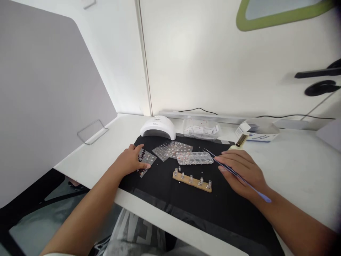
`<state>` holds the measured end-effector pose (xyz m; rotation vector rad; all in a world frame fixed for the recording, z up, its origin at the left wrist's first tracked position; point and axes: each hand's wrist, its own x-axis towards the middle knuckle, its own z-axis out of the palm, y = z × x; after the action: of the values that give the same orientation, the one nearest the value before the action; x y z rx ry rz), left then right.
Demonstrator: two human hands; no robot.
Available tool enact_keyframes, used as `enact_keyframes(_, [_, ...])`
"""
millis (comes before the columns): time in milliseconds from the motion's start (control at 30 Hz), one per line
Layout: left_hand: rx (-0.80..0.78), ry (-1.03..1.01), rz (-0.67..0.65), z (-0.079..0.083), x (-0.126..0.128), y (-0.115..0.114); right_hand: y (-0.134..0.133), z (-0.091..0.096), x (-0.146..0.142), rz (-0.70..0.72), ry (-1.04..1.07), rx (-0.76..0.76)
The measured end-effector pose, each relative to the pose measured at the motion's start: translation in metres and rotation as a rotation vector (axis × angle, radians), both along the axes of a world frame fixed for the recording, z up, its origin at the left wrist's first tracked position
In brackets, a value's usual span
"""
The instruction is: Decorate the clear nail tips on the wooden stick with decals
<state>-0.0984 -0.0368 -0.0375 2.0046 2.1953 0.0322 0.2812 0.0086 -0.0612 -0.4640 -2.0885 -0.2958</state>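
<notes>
My left hand lies flat on a small sheet of nail stickers on the black mat, fingers pressing it down. My right hand rests on the mat and holds thin tweezers with a lilac handle, tips pointing left toward a clear compartment box of tiny gems. In front of the box stands a wooden strip carrying several clear nail tips on pegs. More sticker sheets lie fanned behind the left hand.
A white nail lamp sits at the mat's back edge, beside a clear plastic box. A small bottle with a gold cap and a white carton lie at the right. A grey divider panel stands left.
</notes>
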Motion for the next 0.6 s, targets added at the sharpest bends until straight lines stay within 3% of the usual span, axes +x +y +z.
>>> enact_keyframes(267, [-0.027, 0.075, -0.016, 0.0039, 0.0039, 0.0029, -0.0046, 0.0020, -0.0005, 0.021, 0.003, 0.002])
enact_keyframes(600, [0.039, -0.137, 0.019, 0.0025, 0.0013, -0.0031, -0.0036, 0.0021, -0.0012, 0.010, 0.021, 0.009])
